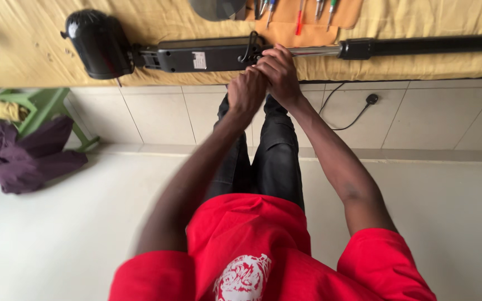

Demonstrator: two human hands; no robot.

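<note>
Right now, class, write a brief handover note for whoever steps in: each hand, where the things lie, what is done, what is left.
Left hand: fisted, touching the right hand below the black housing.
Right hand: gripping where the housing meets the metal rod.
The fan stand lies flat on the yellow cloth, motor head at one end.
Screwdrivers lie on the orange pouch behind.
Done or left: cannot tell.
</note>
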